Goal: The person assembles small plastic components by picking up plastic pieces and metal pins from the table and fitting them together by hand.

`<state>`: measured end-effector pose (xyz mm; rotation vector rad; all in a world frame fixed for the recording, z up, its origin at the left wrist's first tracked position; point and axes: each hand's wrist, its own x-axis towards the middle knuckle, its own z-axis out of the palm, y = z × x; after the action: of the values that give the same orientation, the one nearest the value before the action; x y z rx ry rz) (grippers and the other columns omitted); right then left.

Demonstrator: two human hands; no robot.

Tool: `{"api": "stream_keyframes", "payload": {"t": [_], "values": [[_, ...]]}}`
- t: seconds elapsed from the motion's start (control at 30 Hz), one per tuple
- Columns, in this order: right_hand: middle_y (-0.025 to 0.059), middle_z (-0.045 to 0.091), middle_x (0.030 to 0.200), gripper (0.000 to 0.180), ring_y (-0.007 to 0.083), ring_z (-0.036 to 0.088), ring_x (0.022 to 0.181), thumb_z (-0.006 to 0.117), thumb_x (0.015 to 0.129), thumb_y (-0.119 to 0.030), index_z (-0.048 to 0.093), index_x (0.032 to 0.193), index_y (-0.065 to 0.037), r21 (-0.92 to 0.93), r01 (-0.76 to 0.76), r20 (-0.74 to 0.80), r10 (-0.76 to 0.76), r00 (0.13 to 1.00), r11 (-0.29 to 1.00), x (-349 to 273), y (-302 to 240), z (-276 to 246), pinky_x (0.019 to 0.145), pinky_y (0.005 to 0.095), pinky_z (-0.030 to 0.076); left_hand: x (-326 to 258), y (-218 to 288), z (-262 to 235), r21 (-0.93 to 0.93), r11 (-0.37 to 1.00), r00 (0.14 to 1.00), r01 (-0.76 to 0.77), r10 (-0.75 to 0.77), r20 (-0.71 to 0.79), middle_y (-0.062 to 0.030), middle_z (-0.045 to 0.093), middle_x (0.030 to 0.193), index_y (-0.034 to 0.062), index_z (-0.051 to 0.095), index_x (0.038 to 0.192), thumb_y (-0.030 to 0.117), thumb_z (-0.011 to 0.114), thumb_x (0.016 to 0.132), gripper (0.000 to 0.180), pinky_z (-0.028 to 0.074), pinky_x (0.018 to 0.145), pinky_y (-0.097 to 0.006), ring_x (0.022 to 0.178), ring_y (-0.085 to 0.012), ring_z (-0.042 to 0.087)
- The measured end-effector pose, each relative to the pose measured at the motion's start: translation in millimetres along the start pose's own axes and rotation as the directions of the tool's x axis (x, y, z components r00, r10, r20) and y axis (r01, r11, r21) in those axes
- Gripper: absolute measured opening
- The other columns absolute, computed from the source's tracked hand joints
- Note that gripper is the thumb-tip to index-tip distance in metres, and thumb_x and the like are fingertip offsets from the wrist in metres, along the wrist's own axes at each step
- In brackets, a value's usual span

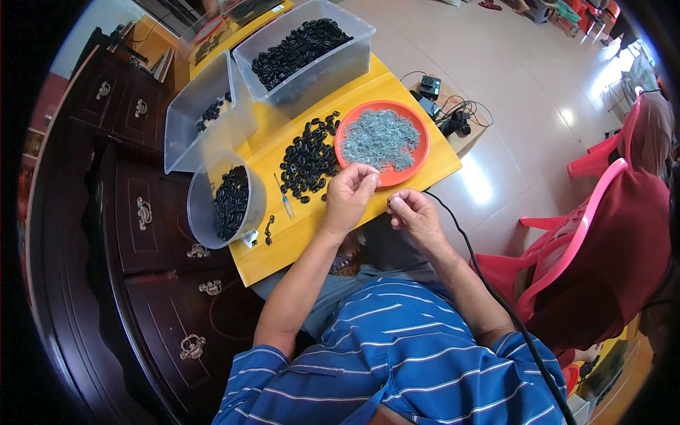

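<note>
Yellow counter [312,219], centre of frame, set against a dark wooden cabinet [134,212] at left; pale tiled floor at right.
- Orange plate [418,152] of thin grey metal pieces, centre.
- Loose pile of black rings [308,159], just left of the plate.
- Round clear tub [227,202] and two clear bins, left and upper centre, holding black rings.
- Left hand [348,197]: grip pinched at the plate's near rim; what it holds is too small to tell.
- Right hand [414,216]: grip closed, fingertips pinched on a tiny piece, below the plate.
</note>
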<state>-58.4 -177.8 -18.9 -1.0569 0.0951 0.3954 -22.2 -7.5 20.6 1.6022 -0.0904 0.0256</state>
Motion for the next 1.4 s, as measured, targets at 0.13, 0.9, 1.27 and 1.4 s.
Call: {"api": "stream_keyframes", "payload": {"t": [0.13, 0.9, 1.27, 1.4], "values": [[0.0009, 0.066, 0.089, 0.012, 0.0053, 0.059, 0.069, 0.064, 0.1, -0.017, 0.062, 0.106, -0.006, 0.04, -0.025, 0.013, 0.024, 1.0, 0.999, 0, -1, 3, 0.063, 0.0193, 0.051, -11, 5, 0, -0.158, 0.981, 0.993, 0.115, -0.115, 0.014, -0.0023, 0.067, 0.089, 0.0024, 0.065, 0.1, 0.009, 0.063, 0.097, 0.008, 0.048, 0.071, -0.021, 0.075, -0.006, 0.057], [-0.0004, 0.068, 0.092, 0.015, 0.0067, 0.063, 0.072, 0.066, 0.096, -0.012, 0.063, 0.11, -0.009, 0.178, -0.089, 0.043, 0.083, 0.996, 0.98, 0, -8, 29, 0.065, 0.0213, 0.054, -45, -4, -16, -0.032, 0.997, 0.997, 0.076, -0.077, -0.03, 0.0002, 0.066, 0.087, 0.0007, 0.067, 0.096, 0.008, 0.063, 0.097, 0.008, 0.05, 0.074, -0.022, 0.08, -0.005, 0.061], [0.0021, 0.069, 0.088, 0.009, 0.0078, 0.066, 0.07, 0.064, 0.095, -0.009, 0.06, 0.104, -0.008, 0.015, -0.021, 0.014, 0.02, 1.0, 1.0, 2, -4, 38, 0.063, 0.0214, 0.054, -46, -2, -27, -0.011, 0.997, 0.997, 0.078, -0.079, -0.024, -0.0002, 0.067, 0.087, 0.0003, 0.067, 0.095, 0.006, 0.063, 0.097, 0.007, 0.051, 0.074, -0.023, 0.08, -0.0061, 0.062], [0.0017, 0.069, 0.087, 0.009, 0.0077, 0.065, 0.07, 0.064, 0.095, -0.01, 0.06, 0.103, -0.008, 0.001, -0.028, 0.009, 0.028, 1.0, 1.0, 2, -5, 39, 0.063, 0.0216, 0.054, -48, 0, -29, 0.008, 0.998, 0.998, 0.055, -0.055, -0.009, -0.0014, 0.068, 0.087, -0.0006, 0.066, 0.096, 0.004, 0.062, 0.097, 0.007, 0.052, 0.074, -0.024, 0.08, -0.0067, 0.063]]}}
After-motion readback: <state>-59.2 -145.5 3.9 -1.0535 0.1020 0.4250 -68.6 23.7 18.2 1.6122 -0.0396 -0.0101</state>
